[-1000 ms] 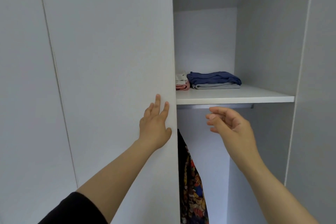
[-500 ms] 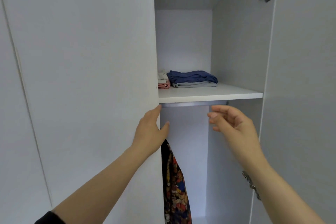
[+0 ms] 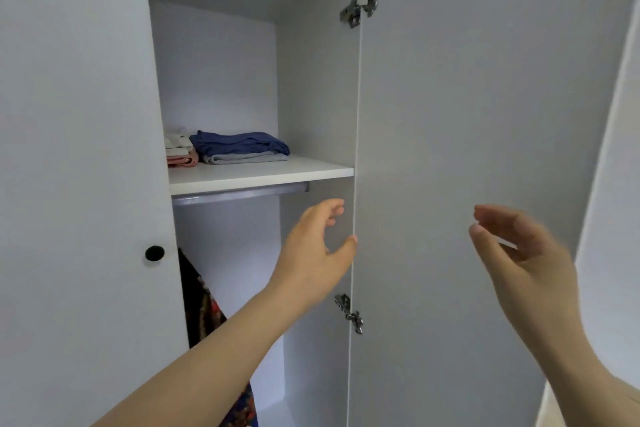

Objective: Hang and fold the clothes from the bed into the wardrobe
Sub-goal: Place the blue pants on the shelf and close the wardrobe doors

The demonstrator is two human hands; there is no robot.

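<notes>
The wardrobe (image 3: 214, 73) stands open, white inside and out. On its shelf (image 3: 263, 174), pushed to the back left, lie the folded clothes: a dark blue garment (image 3: 239, 144) resting on a pale grey one (image 3: 247, 158), and just beside them on the left a smaller stack (image 3: 178, 151) of cream pieces over a pink one, partly hidden by the left door (image 3: 76, 184). Under the shelf runs a metal hanging rail (image 3: 239, 192). Below it, at the left edge of the opening, hangs a dark patterned garment (image 3: 201, 302) in red, orange and blue.

The left door carries a round black knob (image 3: 154, 253). The right door (image 3: 467, 114) is swung wide, held by two metal hinges (image 3: 360, 3).

The left hand (image 3: 311, 253) is raised inside the opening, fingers loosely curved and holding nothing. Its thumb tip is at the hinge-side edge of the right door; contact cannot be told. The right hand (image 3: 519, 253) hangs in front of the right door, fingers relaxed and slightly bent, holding nothing.
</notes>
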